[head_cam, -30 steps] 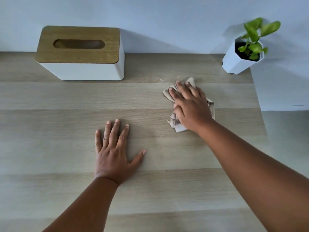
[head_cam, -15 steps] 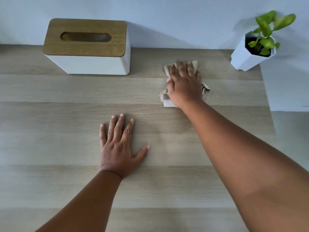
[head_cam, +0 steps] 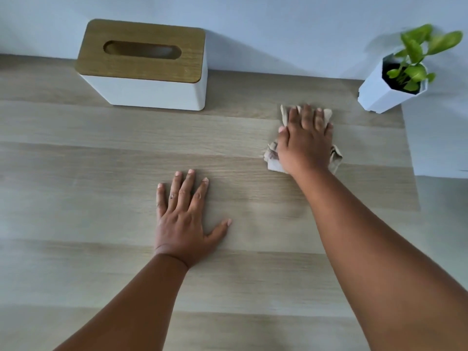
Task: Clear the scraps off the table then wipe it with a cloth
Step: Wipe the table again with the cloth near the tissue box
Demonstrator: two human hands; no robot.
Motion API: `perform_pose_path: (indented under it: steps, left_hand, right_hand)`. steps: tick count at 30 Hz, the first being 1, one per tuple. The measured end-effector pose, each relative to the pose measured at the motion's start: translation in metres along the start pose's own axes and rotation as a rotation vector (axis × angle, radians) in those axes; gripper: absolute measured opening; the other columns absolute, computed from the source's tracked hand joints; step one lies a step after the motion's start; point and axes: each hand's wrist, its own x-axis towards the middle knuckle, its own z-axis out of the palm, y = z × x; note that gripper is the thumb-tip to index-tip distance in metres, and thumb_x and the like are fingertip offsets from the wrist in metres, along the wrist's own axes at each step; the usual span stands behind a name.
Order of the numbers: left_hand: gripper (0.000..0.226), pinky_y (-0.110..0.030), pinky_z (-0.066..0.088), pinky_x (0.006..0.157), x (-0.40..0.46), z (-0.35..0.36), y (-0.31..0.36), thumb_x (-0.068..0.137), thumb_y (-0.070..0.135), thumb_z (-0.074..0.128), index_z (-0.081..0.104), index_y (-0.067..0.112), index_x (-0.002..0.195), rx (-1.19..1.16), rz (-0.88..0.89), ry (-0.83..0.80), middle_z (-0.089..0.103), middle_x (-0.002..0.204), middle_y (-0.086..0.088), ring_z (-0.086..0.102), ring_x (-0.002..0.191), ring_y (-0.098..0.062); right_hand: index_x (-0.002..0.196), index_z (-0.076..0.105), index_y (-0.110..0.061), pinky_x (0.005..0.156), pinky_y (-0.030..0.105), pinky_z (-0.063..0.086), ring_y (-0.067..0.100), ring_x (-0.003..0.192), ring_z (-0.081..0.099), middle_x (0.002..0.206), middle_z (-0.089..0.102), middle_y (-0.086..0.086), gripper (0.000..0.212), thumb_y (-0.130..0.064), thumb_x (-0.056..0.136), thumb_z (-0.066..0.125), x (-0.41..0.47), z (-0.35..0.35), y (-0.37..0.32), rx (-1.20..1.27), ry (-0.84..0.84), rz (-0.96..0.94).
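Note:
A crumpled beige cloth (head_cam: 272, 158) lies on the light wooden table (head_cam: 101, 198) near its far right part. My right hand (head_cam: 305, 140) presses flat on the cloth with straight fingers, hiding most of it; only the edges stick out. My left hand (head_cam: 183, 219) rests flat on the table's middle, fingers spread, holding nothing. No scraps are visible on the tabletop.
A white tissue box with a wooden lid (head_cam: 144, 67) stands at the back against the wall. A small white pot with a green plant (head_cam: 390, 84) sits at the back right corner. The table's right edge (head_cam: 411, 173) runs just beyond the cloth.
My right hand has pushed the cloth away from me toward the back of the table and then a little to the right. My left hand has stayed flat in place.

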Motion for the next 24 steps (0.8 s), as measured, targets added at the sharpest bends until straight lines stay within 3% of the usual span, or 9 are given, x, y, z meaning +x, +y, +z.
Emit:
perform_pose_path:
  steps: [6,11,16,20,24]
  left_hand:
    - [0.098,-0.060,0.009,0.127,0.001,0.001,0.000,0.083,0.081,0.049,0.038,0.020,0.159,0.008,-0.005,0.006,0.023,0.171,-0.009,0.008,0.161,-0.027]
    - [0.098,-0.060,0.009,0.127,0.002,0.001,0.000,0.084,0.082,0.049,0.037,0.020,0.159,0.021,-0.003,0.004,0.022,0.172,-0.009,0.006,0.162,-0.026]
    - [0.098,-0.061,0.011,0.126,0.001,0.001,-0.001,0.084,0.081,0.050,0.038,0.019,0.159,0.011,0.003,0.011,0.023,0.171,-0.009,0.007,0.161,-0.027]
    - [0.098,-0.062,0.010,0.126,0.000,0.003,-0.001,0.083,0.080,0.052,0.040,0.019,0.159,0.001,0.006,0.014,0.024,0.171,-0.010,0.008,0.161,-0.028]
    - [0.099,-0.062,0.010,0.126,0.001,0.004,0.001,0.083,0.082,0.049,0.039,0.020,0.159,0.006,0.004,0.006,0.024,0.171,-0.010,0.007,0.161,-0.028]
  right_hand:
    - [0.160,0.032,-0.023,0.125,0.061,0.013,0.038,0.157,0.014,0.171,0.020,0.008,0.069,-0.037,0.093,0.032,0.020,-0.003,-0.060,0.004,-0.056,-0.231]
    - [0.161,0.033,-0.024,0.125,0.058,0.015,0.033,0.158,0.016,0.171,0.021,0.005,0.071,-0.039,0.091,0.033,-0.027,0.003,-0.037,-0.067,-0.049,-0.454]
    - [0.158,0.038,-0.020,0.126,0.059,0.015,0.033,0.158,0.017,0.170,0.024,0.008,0.071,-0.038,0.089,0.031,-0.031,0.007,-0.019,-0.020,-0.001,-0.282]
    - [0.154,0.041,-0.023,0.125,0.059,0.015,0.040,0.157,0.014,0.172,0.013,0.016,0.067,-0.036,0.089,0.042,0.004,0.004,-0.044,0.047,0.055,-0.025]
    - [0.143,0.053,-0.023,0.122,0.057,0.023,0.042,0.146,0.035,0.157,0.040,0.017,0.058,-0.029,0.086,0.047,0.032,-0.003,-0.073,0.105,0.152,-0.024]
